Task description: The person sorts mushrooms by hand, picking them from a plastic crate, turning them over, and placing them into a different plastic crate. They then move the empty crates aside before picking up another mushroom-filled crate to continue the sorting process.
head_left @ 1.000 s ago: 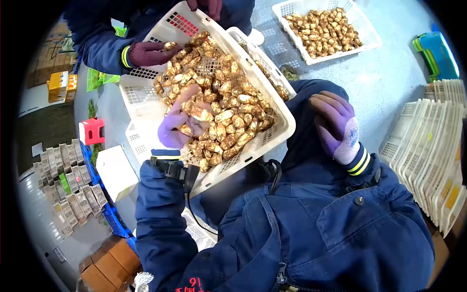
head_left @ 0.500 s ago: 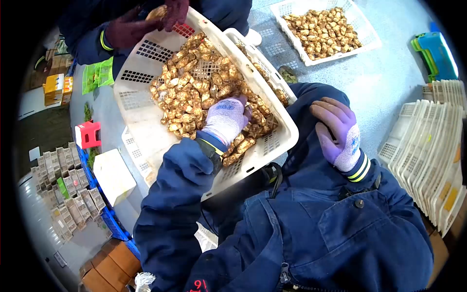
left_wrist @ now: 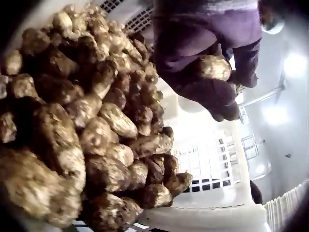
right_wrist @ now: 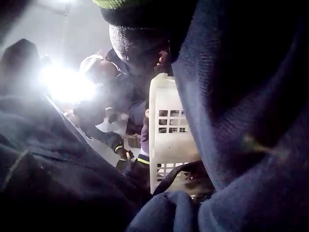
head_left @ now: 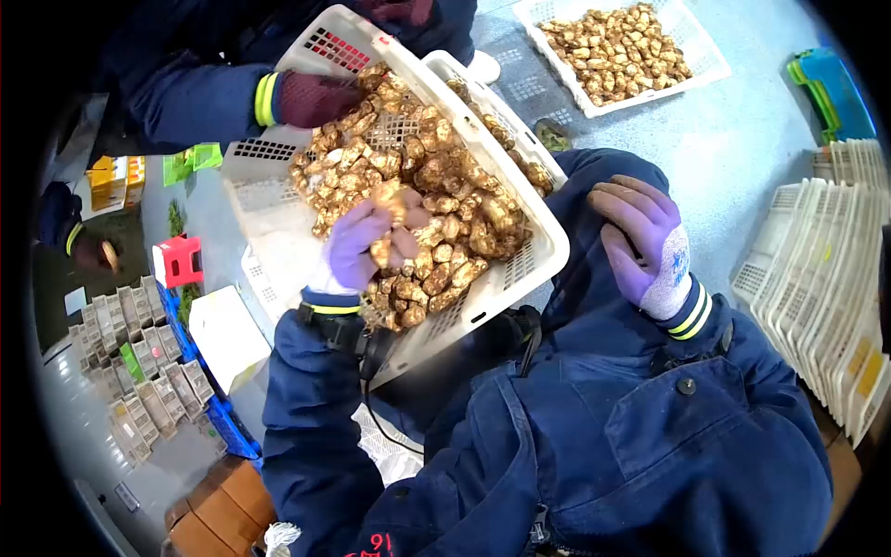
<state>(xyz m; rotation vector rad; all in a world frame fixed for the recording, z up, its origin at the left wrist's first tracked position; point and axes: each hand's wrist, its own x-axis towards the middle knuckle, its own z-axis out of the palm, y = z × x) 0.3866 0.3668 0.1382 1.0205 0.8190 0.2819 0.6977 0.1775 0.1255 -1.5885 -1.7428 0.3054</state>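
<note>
A white plastic crate point(head_left: 548, 246), tilted across the lap, is heaped with knobbly brown-and-cream taro point(head_left: 445, 200). Over the crate's near left part, my left hand point(head_left: 355, 249) in a purple glove grips taro. One piece point(left_wrist: 215, 67) shows between the gloved fingers in the left wrist view, clear of the heap below. My right hand point(head_left: 642, 239), gloved the same way, rests on the right thigh with relaxed fingers and holds nothing. Across the crate, another person's dark red gloved hand point(head_left: 320, 98) reaches into the taro at the far left.
Behind the crate's right side stands a second white crate point(head_left: 445, 65) with taro. Another taro crate point(head_left: 715, 79) sits on the floor at upper right. Stacked white crates point(head_left: 803, 288) are at right; a white box point(head_left: 225, 334) and red stool point(head_left: 176, 260) stand at left.
My left hand went from the near left into the heap, palm down, then came back left, turned up, with taro in it. The other person's hand lifted away, then reached back in.
</note>
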